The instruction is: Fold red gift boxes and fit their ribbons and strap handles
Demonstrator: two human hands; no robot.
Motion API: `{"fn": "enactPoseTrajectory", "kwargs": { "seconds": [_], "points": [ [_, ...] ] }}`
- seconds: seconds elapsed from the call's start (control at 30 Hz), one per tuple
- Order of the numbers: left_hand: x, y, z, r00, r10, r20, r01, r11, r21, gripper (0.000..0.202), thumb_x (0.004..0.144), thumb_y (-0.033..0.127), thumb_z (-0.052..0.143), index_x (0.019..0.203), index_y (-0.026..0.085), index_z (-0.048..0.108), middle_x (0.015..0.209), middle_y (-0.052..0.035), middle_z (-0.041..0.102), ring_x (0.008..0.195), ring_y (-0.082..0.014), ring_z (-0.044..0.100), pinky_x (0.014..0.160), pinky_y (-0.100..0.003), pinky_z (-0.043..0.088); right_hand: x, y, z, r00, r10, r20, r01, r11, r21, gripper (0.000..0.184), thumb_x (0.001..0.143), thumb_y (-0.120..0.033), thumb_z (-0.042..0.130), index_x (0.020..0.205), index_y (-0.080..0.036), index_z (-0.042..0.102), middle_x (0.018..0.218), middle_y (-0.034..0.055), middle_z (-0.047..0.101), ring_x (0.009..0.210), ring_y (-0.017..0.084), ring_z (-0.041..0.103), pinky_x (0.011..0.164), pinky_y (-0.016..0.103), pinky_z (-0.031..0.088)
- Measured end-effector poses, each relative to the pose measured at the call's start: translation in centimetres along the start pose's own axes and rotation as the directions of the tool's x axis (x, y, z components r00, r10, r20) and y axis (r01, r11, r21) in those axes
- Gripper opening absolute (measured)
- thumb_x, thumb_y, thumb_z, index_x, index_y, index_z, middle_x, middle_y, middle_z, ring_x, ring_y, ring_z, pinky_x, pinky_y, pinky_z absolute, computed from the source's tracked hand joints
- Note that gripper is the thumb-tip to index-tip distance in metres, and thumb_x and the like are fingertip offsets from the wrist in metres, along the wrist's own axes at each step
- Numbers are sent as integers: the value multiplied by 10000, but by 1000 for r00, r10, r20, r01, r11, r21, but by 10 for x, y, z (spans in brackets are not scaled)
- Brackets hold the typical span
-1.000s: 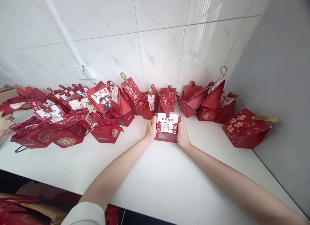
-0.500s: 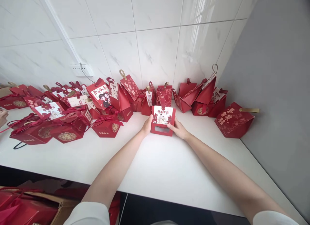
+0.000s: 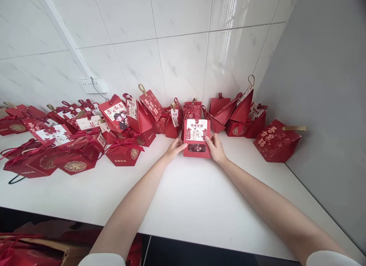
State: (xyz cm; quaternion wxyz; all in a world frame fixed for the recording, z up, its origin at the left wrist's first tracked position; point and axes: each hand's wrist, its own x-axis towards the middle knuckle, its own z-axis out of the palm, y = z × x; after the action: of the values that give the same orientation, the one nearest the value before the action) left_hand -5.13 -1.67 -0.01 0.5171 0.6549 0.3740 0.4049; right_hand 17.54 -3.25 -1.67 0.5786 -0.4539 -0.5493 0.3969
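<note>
Between my two hands is a red gift box [image 3: 196, 150] with a white printed card on its upper front and a dark oval window below. My left hand [image 3: 174, 149] grips its left side, the thumb lying on the front near the window. On the right edge, my right hand [image 3: 216, 147] holds it with the thumb over the card's corner. Directly behind it stands a patterned red box [image 3: 192, 110], partly covered. A slim red box with a white tag [image 3: 175, 119] is just behind my left hand.
Many red gift boxes [image 3: 76, 155] crowd the left of the white counter [image 3: 194, 205]. Others lean by the tiled wall [image 3: 183, 67]. One with a gold ribbon [image 3: 276, 142] sits beside the grey panel [image 3: 323, 105]. A cardboard carton [image 3: 68, 250] with red items is below the counter's front edge.
The held box has shifted slightly right and its front is tipped more toward view, showing dark contents in the window. My right thumb has moved to the card's edge. The view has shifted slightly.
</note>
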Motion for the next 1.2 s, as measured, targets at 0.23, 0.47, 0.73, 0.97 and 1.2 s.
{"fn": "enactPoseTrajectory", "kwargs": {
  "seconds": [0.23, 0.47, 0.73, 0.97, 1.2],
  "points": [
    [-4, 16, -22, 942, -140, 304, 152, 988, -18, 588, 644, 315, 815, 1174, 149, 621, 1264, -123, 626, 1184, -280, 564, 1037, -418, 399, 17, -12, -32, 630, 24, 777, -102, 993, 52, 505, 727, -409, 760, 1185, -231, 645, 1226, 45, 653, 1157, 271, 583, 1066, 451, 392],
    [-4, 16, -27, 901, -184, 394, 193, 981, 15, 628, 631, 265, 826, 1214, 165, 619, 1284, -123, 618, 1201, -280, 560, 1018, -418, 428, 14, -14, -34, 587, 42, 808, -110, 993, 29, 479, 756, -350, 743, 1213, -244, 645, 1255, 33, 641, 1210, 259, 548, 1087, 440, 371],
    [0, 9, -24, 968, -143, 207, 156, 986, -52, 479, 709, 336, 768, 1136, 152, 651, 1232, -107, 646, 1151, -259, 579, 1064, -421, 369, 16, -9, -27, 731, 93, 677, -193, 978, 74, 406, 761, -393, 694, 1130, -225, 698, 1140, 37, 701, 1124, 284, 606, 1056, 438, 392],
    [1, -1, -29, 969, -135, 207, 174, 967, -184, 255, 702, 328, 746, 829, 135, 640, 907, -56, 687, 910, -199, 634, 943, -383, 447, 19, 3, -33, 747, 128, 653, -242, 966, 88, 329, 712, -271, 623, 1021, -204, 715, 1066, 33, 720, 1054, 265, 631, 1008, 401, 420],
    [2, 1, -28, 970, -108, 219, 124, 990, -60, 584, 570, 225, 837, 1096, 153, 592, 1004, -65, 669, 989, -214, 615, 907, -364, 456, 23, 20, -29, 877, 99, 470, -157, 984, 85, 170, 712, -280, 651, 860, -202, 681, 948, 19, 715, 903, 216, 645, 933, 381, 456]
  ]
}}
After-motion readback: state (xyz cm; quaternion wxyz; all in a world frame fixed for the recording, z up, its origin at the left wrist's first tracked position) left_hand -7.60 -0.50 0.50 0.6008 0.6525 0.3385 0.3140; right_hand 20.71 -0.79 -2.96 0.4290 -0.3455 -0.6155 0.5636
